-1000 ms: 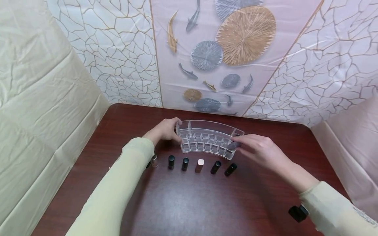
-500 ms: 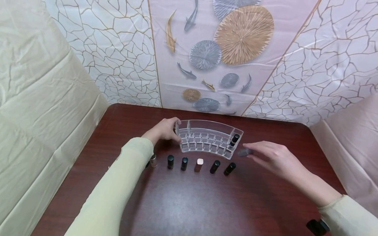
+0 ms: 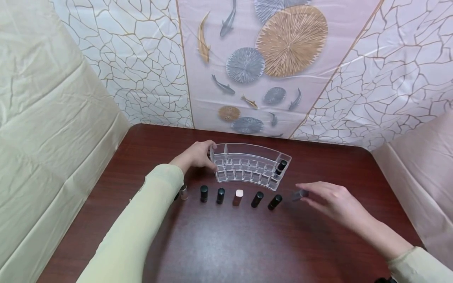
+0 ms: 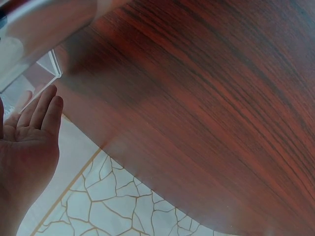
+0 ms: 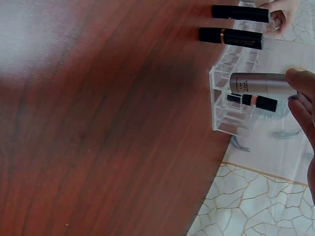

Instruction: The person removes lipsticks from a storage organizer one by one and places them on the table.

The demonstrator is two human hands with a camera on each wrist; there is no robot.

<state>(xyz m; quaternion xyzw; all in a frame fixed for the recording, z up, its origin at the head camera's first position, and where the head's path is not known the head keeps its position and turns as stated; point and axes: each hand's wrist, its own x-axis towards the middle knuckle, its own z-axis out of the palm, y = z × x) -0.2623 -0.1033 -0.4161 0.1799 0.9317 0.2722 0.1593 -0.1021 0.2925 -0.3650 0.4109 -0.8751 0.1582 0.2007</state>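
A curved clear acrylic lipstick organizer point(image 3: 244, 175) stands on the dark wood table. My left hand point(image 3: 198, 155) grips its left end, thumb toward the front and fingers at the back. One black lipstick point(image 3: 281, 167) stands in a slot at the organizer's right end. My right hand point(image 3: 330, 198) pinches a silver-grey lipstick tube point(image 5: 261, 84) between thumb and fingers, in the air to the right of the organizer's front corner. Black lipsticks point(image 3: 275, 202) and a brown one with a pale top point(image 3: 238, 197) stand in a row before the organizer.
At the row's left end, a clear-and-silver tube point(image 3: 183, 193) is partly hidden by the left sleeve. Patterned cloth point(image 3: 247, 98) hangs behind the table point(image 3: 226, 239), with pale cloth at both sides.
My right hand has drawn away from the organizer to the right and toward me, still holding the silver-grey tube. The black lipstick in the organizer came into view. My left hand stayed put.
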